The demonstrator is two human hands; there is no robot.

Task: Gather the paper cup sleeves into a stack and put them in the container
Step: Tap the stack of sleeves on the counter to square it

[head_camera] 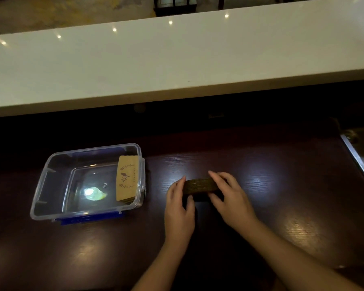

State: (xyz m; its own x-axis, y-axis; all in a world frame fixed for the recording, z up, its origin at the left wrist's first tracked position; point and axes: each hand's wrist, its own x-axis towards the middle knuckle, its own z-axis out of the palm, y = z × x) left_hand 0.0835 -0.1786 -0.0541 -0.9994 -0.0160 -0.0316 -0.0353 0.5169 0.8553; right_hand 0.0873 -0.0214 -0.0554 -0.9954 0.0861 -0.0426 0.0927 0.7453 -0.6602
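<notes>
Between the two hands, on the dark wood-grain tabletop (282, 185), stands a stack of cup sleeves (200, 185), set on edge so that only its ribbed brown edges show; its lower face is lost in shadow. At the stack's left end, the left hand (180, 208) has fingers along the end and the thumb curled round the near side. At the right end, the right hand (229, 198) lies over the top corner, hiding that end. Each grip is pressed against the stack, pinching it from either side. Both forearms run out of view at the bottom edge.

To the left, near but apart from the hands, sits a clear plastic container (51, 185) with blue latches, its lid off. Against its right wall leans a second bunch of sleeves (127, 178), the front one printed with a bird-and-wreath mark; its small lettering is too blurred to read. A bright glare lies on the container's floor.

Beyond the tabletop rises a white counter (177, 59). At the far right edge a metal sink rim (357, 156) is cut off.
</notes>
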